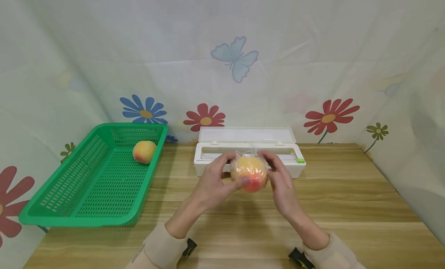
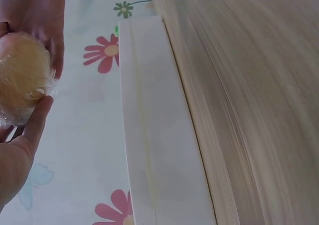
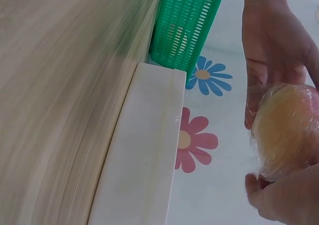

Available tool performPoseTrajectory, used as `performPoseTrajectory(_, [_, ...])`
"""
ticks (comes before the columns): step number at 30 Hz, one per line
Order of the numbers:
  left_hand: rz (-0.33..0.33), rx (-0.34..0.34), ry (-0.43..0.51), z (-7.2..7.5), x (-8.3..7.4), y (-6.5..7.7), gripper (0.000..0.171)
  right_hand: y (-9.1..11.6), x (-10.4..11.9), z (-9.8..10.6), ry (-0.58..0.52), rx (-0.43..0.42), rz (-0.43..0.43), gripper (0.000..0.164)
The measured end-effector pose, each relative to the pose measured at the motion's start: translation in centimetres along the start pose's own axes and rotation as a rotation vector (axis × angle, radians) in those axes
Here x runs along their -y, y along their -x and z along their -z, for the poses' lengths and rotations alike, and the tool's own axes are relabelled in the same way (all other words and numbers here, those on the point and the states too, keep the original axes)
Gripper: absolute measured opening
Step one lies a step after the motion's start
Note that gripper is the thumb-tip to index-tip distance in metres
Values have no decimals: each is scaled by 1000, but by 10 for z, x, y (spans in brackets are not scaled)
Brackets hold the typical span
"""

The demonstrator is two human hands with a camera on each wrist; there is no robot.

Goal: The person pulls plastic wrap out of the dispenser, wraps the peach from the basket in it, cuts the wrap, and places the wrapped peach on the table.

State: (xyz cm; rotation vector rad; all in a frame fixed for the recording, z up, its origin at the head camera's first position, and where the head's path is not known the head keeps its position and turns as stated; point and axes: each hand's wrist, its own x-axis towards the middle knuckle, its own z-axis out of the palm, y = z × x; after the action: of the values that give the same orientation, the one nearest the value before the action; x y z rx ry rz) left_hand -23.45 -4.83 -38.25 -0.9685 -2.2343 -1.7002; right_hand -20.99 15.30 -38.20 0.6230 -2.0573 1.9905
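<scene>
In the head view, a peach (image 1: 249,170) wrapped in clear cling film is held up between both hands, over the front of a white cling film dispenser (image 1: 208,169). My left hand (image 1: 212,188) grips it from the left, thumb laid across its front and fingers behind. From the right, my right hand (image 1: 284,189) holds the film-covered side, with its fingertips partly hidden by the fruit. Loose film edges (image 1: 240,154) crinkle along the top. Both wrist views show the wrapped peach (image 2: 22,78) (image 3: 286,130) between the hands, raised over the table.
The dispenser's lid (image 1: 247,134) stands open at the back, with a green slider (image 1: 300,160) at its right end. A green basket (image 1: 139,207) on the left contains an unwrapped peach (image 1: 144,152). Flower-printed cloth (image 1: 271,95) hangs behind the wooden table (image 1: 347,207).
</scene>
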Motion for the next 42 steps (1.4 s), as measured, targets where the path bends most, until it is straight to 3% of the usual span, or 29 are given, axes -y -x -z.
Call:
performPoseTrajectory(4, [-21, 14, 32, 0, 0, 0, 52, -2, -2, 2, -97, 53, 34, 48])
performPoseTrajectory(10, [-28, 72, 40, 0, 0, 1, 67, -2, -4, 6, -189, 115, 86, 44])
performPoseTrajectory(15, [-8, 113, 99, 0, 0, 0, 58, -2, -4, 9, -238, 136, 69, 48])
performPoseTrajectory(23, [75, 77, 138, -1, 1, 0, 57, -4, -1, 11, -136, 116, 15, 46])
performPoseTrajectory(31, [208, 20, 128, 3, 4, -1, 54, -3, -1, 11, 30, 198, -121, 49])
performPoseTrajectory(37, [262, -25, 66, 1, 0, -2, 71, -4, -2, 7, 27, 60, -129, 56])
performPoseTrajectory(40, [278, -69, 56, 1, -2, -2, 65, -4, -3, 6, 34, -35, -106, 57])
performPoseTrajectory(42, [301, -60, 57, 2, -4, -2, 58, -4, -3, 6, 46, -82, -94, 58])
